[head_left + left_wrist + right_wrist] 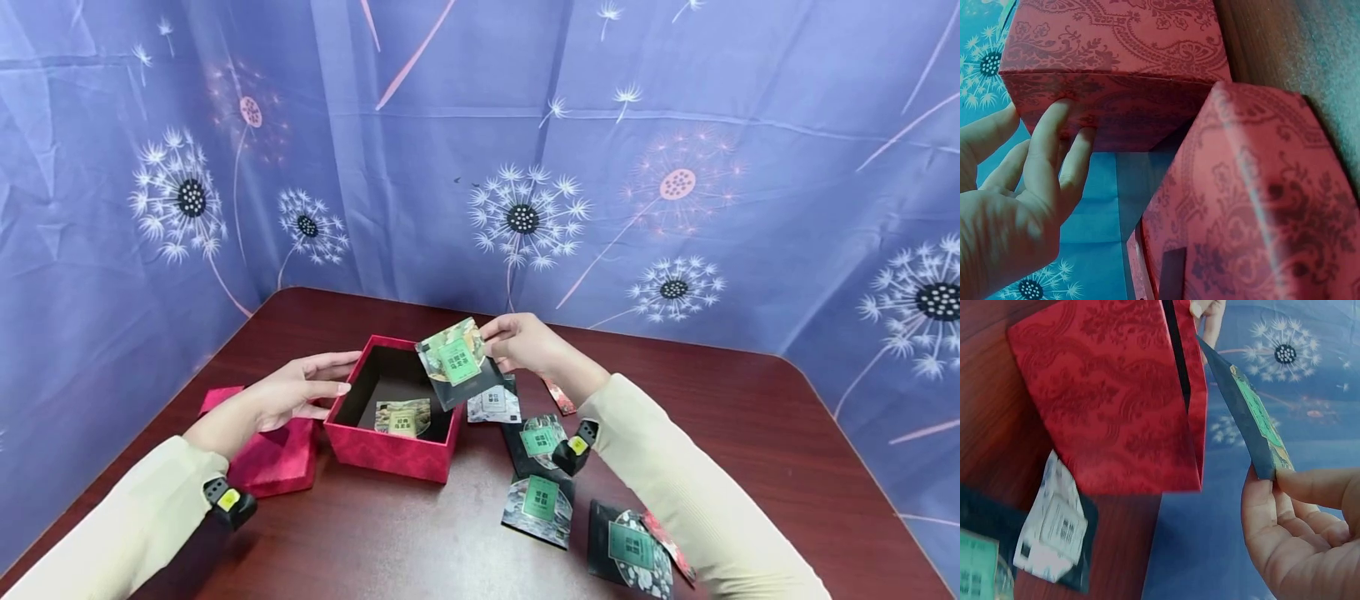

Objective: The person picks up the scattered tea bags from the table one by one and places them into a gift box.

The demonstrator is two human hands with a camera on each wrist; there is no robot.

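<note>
An open red box (390, 454) stands on the dark wooden table (420, 542), with one green-labelled packet (403, 417) lying inside. My right hand (517, 343) pinches another packet (457, 362) by its corner and holds it over the box's far right rim; the right wrist view shows this packet (1254, 419) edge-on beside the box (1110, 394). My left hand (300, 390) rests with straight fingers against the box's left wall, and the fingers (1054, 144) touch the box (1116, 69) there.
The red lid (273, 454) lies left of the box, also seen as the lid (1260, 206) close by. Several more packets (542, 498) are scattered on the table right of the box, under my right forearm. A blue dandelion curtain (525, 150) encloses the table.
</note>
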